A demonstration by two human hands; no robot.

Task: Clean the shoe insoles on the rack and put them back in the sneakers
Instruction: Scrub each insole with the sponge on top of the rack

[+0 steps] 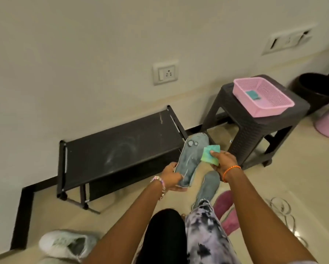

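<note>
Grey insole [190, 161] between both hands [172, 177].

Matt dusty black rack [120, 149], perforated pink plastic basket [262, 96], woven-textured plastic stool [255, 126], glossy floor [293, 180]

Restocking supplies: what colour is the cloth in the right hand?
Green blending into blue, seen in the head view: cloth, right hand.

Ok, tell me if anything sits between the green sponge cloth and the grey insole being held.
Nothing visible does. The right hand pinches the green sponge cloth right beside the grey insole, which the left hand grips at its near end.
</note>
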